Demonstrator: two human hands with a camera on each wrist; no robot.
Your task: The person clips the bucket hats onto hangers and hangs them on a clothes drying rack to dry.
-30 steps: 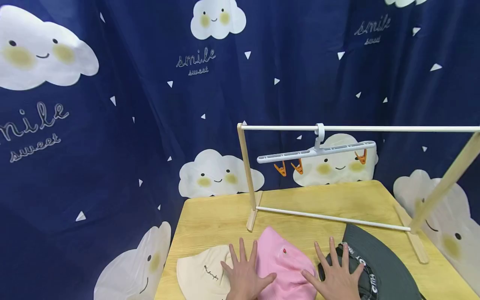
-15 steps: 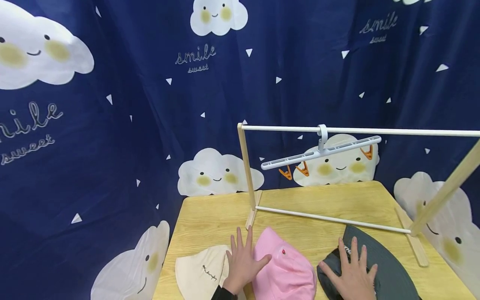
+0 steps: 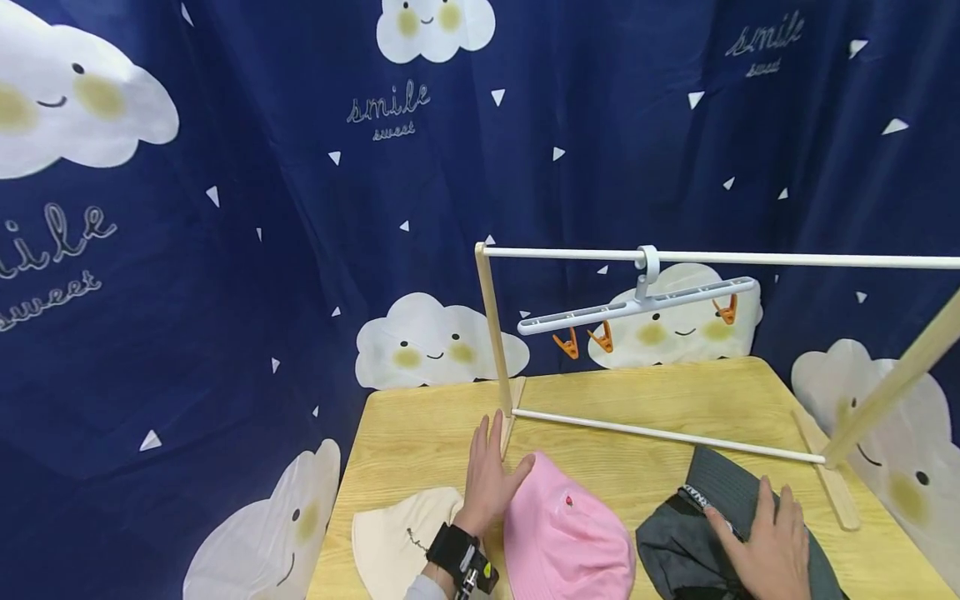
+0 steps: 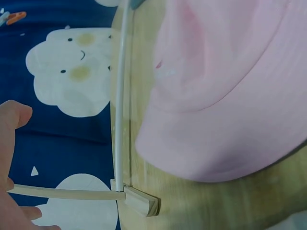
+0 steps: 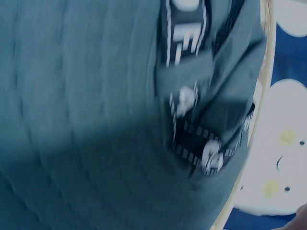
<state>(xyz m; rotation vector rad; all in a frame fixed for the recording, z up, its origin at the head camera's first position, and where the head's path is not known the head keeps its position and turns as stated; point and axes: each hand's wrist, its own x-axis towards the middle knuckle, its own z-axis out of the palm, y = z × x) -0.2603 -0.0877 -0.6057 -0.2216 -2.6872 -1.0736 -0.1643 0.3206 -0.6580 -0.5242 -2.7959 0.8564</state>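
A cream bucket hat (image 3: 390, 542), a pink bucket hat (image 3: 573, 533) with a small strawberry mark and a dark grey wide-brimmed hat (image 3: 675, 533) lie in a row on the wooden table (image 3: 420, 433). My left hand (image 3: 486, 487) reaches forward between the cream and pink hats, fingers extended and thumb near the pink brim. Over the grey hat's right side is my right hand (image 3: 776, 546), its fingers relaxed and apart. The left wrist view shows the pink hat (image 4: 216, 96) beside the left hand (image 4: 7, 153). Grey cloth and a lettered band (image 5: 184, 36) fill most of the right wrist view.
Behind the hats stands a rack with a white top rail (image 3: 787, 260), a lower bar (image 3: 660, 433) and wooden legs. From the rail hangs a light grey hanger (image 3: 637, 307) with orange clips (image 3: 602, 337). A blue cloud-print curtain (image 3: 262, 292) surrounds the table.
Both hands have turned from a flat spread pose. The left has moved forward beside the pink hat, and the right has shifted right across the grey hat. The hanger swings slightly.
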